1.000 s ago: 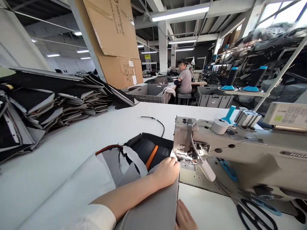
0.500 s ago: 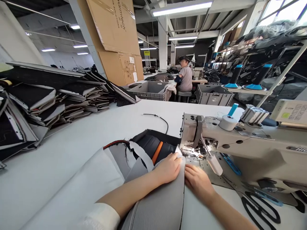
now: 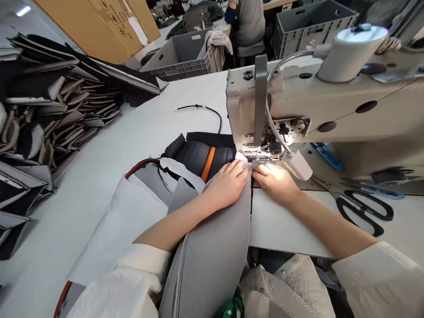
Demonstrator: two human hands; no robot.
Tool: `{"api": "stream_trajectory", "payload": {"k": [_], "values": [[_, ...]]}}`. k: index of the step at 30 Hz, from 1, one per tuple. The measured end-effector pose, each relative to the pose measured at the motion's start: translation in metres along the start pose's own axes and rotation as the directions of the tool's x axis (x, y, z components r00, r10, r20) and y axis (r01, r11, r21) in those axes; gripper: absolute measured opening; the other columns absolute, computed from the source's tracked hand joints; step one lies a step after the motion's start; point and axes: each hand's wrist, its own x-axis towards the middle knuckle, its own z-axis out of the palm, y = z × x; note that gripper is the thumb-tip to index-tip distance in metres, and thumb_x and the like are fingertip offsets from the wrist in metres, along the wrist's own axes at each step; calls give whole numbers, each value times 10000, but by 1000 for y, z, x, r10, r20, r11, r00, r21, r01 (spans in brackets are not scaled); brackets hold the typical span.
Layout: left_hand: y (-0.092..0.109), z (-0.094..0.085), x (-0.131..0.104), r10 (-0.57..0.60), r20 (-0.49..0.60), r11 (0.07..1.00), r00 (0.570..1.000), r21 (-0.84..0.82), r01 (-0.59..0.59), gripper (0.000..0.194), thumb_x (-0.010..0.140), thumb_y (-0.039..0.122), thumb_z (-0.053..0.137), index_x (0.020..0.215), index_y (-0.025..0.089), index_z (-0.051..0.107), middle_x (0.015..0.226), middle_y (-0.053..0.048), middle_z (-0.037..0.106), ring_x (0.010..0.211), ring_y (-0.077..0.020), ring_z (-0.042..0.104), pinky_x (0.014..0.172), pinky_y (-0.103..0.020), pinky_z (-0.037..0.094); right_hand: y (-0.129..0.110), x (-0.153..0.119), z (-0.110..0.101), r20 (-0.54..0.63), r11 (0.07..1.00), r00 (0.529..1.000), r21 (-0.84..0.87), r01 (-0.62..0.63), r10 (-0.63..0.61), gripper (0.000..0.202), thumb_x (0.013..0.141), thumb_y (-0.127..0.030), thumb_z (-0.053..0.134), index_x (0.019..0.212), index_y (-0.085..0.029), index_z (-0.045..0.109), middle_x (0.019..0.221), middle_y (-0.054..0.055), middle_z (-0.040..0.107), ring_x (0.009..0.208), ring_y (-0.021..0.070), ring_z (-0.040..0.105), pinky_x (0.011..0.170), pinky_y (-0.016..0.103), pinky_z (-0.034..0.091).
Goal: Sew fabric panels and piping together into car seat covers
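White worktable (image 3: 149,121), gray fabric panel (image 3: 215,251) running up to the lit sewing machine (image 3: 331,99).
Left hand (image 3: 229,184) lies spread over the panel near the needle area; right hand (image 3: 277,183) curls at its right edge, whether pinching I can't tell from here.

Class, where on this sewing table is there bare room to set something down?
Bare tabletop shows between the black stack and the white cloth, and around the black cord left of the sewing machine. A smaller patch lies between the grey cloth, right forearm and front edge. It is crowded where left hand, right hand and lamp sit close together.
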Motion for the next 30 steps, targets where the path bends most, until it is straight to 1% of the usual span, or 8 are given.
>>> {"api": "stream_trajectory", "payload": {"k": [3,5,9,13,16,21,27,30], "values": [[3,-1,-2,5,-4,998,1000,56,-5,384,940,231,347,1295,127,449,1413,-157,392,1336,-274,324,1055,-426,332,-7,-15,-7,-9,994,1000,108,-11,12,195,925,-186,447,934,-157,639,831,48,588,778,167,475,693,284,358],[7,-3,-3,-15,-4,997,1000,76,15,377,938,224,347,1287,139,458,1393,-149,416,1319,-274,345,1027,-422,353,-14,-23,-12,-15,984,1000,179,-15,18,207,929,-271,469,988,-152,628,826,56,589,786,176,484,692,296,355],[11,-5,-4,-58,0,995,998,77,58,349,930,224,355,1231,127,503,1293,-140,505,1284,-278,371,995,-433,372,-25,-29,-18,-23,974,1000,226,16,-11,231,933,-317,464,862,-155,613,686,24,537,663,155,455,597,292,301],[10,-5,-3,-56,6,998,998,31,56,357,917,221,375,1246,146,493,1362,-138,438,1304,-272,334,1012,-430,358,-24,-28,-18,-86,975,996,214,55,-37,255,952,-289,425,825,-156,602,630,0,525,610,135,450,564,291,269],[10,-6,-2,-69,26,998,997,-1,69,363,900,209,392,1242,148,498,1369,-151,413,1307,-277,319,1018,-432,355,-23,-28,-16,-82,976,995,207,65,-49,285,955,-297,418,786,-161,602,617,-3,531,598,129,456,557,292,257],[11,-6,3,-84,28,996,996,-36,85,362,868,174,406,1207,135,527,1342,-157,412,1289,-284,323,1040,-436,338,-24,-28,-14,-32,983,999,182,30,-24,277,946,-301,445,775,-161,613,616,2,537,601,133,465,546,297,239],[-1,1,16,-86,-13,995,996,-53,85,397,848,159,426,1228,145,538,1327,-166,417,1308,-288,286,1059,-442,316,-22,-24,-11,-73,994,995,83,-68,74,235,924,-318,488,813,-177,640,595,-4,509,591,133,454,548,281,239],[-6,3,21,-78,-25,996,997,-43,77,390,844,152,431,1210,164,563,1300,-146,448,1283,-279,318,1058,-435,317,-21,-22,-11,-69,993,992,62,-104,109,230,919,-314,494,809,-177,642,594,0,517,590,130,456,544,277,232]]}}
